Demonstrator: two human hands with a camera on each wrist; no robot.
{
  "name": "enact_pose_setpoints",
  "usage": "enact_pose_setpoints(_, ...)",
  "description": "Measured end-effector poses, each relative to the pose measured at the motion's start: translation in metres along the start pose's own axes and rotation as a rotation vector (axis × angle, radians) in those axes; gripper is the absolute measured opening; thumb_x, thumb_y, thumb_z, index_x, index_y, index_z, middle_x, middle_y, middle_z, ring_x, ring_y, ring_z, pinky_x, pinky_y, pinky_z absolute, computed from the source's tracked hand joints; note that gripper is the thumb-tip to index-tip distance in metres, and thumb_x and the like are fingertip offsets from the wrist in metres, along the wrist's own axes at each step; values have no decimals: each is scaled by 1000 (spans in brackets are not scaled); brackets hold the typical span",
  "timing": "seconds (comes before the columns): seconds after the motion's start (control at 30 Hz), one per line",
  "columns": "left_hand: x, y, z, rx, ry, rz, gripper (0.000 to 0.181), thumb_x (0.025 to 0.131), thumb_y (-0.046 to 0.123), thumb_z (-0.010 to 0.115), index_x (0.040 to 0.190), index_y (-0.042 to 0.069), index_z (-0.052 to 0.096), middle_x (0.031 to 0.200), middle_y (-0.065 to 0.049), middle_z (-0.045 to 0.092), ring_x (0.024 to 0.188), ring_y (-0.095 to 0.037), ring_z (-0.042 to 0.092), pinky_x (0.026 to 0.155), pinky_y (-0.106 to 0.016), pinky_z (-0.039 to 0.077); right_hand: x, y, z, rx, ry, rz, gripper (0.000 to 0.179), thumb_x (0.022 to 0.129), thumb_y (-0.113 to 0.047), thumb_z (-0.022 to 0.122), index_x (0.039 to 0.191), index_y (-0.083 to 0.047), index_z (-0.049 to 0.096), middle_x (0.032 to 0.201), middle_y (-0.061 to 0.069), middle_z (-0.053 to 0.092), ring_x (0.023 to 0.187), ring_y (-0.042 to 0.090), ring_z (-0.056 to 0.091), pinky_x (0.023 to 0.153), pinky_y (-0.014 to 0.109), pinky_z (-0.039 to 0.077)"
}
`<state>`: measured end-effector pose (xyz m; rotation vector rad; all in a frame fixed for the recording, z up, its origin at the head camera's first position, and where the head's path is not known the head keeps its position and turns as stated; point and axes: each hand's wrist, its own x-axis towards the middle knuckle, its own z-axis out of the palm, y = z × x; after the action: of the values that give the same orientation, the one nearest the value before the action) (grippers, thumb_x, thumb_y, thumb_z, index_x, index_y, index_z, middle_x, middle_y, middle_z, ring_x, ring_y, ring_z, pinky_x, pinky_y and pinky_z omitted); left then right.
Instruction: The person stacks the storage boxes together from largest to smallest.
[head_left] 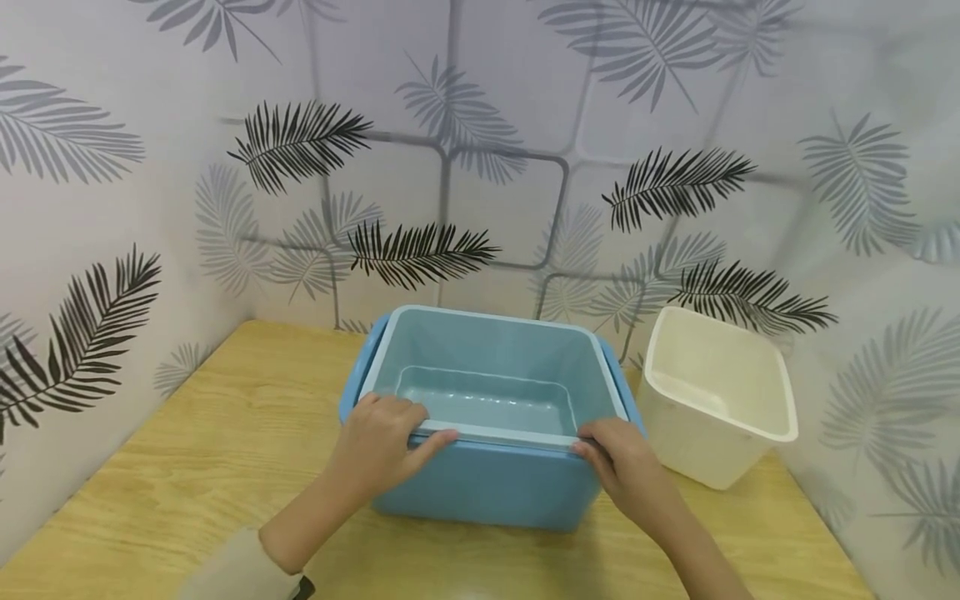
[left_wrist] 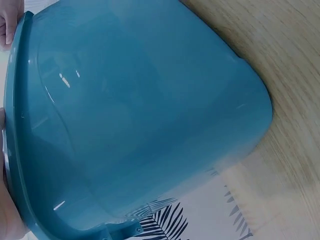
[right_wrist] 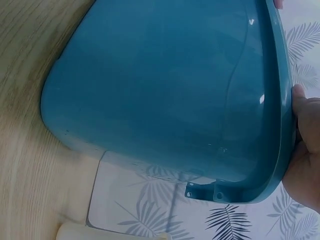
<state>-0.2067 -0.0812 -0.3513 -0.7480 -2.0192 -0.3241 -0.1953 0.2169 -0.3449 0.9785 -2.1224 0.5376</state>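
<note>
Head: blue box (head_left: 487,487) sits low centre on the desk (head_left: 262,417), paler tub (head_left: 498,346) nested inside. Left hand (head_left: 381,446) and right hand (head_left: 622,454): fingers curled over the tub's near rim, almost closed. Box lip caught too? We can't tell. Spread grip probably keeps it level. Cream bin (head_left: 712,450) at right, likely parked aside.

Left wrist: box wall fills the frame; hands cut off at left edge, tub hidden.

Right wrist: hand cropped at right edge; we get just a sliver of cream bin, bottom.
</note>
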Motion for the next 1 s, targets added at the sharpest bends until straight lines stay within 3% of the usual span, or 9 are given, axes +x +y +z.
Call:
enact_pose_setpoints(0.17,1,0,1,-3,-19,-24,69,92,63,24,53,14,51,45,6,39,44,-6,31,49,-20,23,0,1,0,5,11,-16,23,92,-25,54,84,-4,61,77,2,60,72,13,55,68,26,46)
enact_pose_setpoints(0.47,2,-1,0,-11,-60,-35,69,92,64,25,52,14,50,45,6,40,43,-6,32,49,-23,30,1,2,2,-1,36,-50,36,95,-33,43,83,-4,61,75,2,61,71,13,56,69,26,46)
enact_pose_setpoints(0.6,2,-1,0,-8,-59,-33,70,92,64,26,55,12,54,46,5,43,43,-7,36,49,-24,33,1,2,2,12,38,-52,32,95,-30,47,83,-4,61,75,1,60,70,13,55,69,23,45)
enact_pose_setpoints(0.77,2,3,0,28,-38,-34,71,92,64,27,69,9,67,60,-1,62,56,-17,58,55,-31,46,-2,4,0,5,29,-25,20,90,-23,57,86,-5,63,83,1,62,78,14,57,74,21,45)
enact_pose_setpoints(0.87,6,10,-1,23,-36,-31,70,92,63,29,84,8,70,76,-5,69,73,-23,65,65,-37,51,-5,8,-2,-18,47,-5,28,92,-29,55,90,-3,64,92,6,64,87,20,59,80,25,45)
enact_pose_setpoints(1.0,15,25,3,-24,-33,1,63,93,60,35,95,7,69,88,-7,69,83,-24,65,70,-38,51,-12,14,-7,-31,93,40,41,96,-36,46,97,1,64,103,15,63,97,30,58,88,33,43)
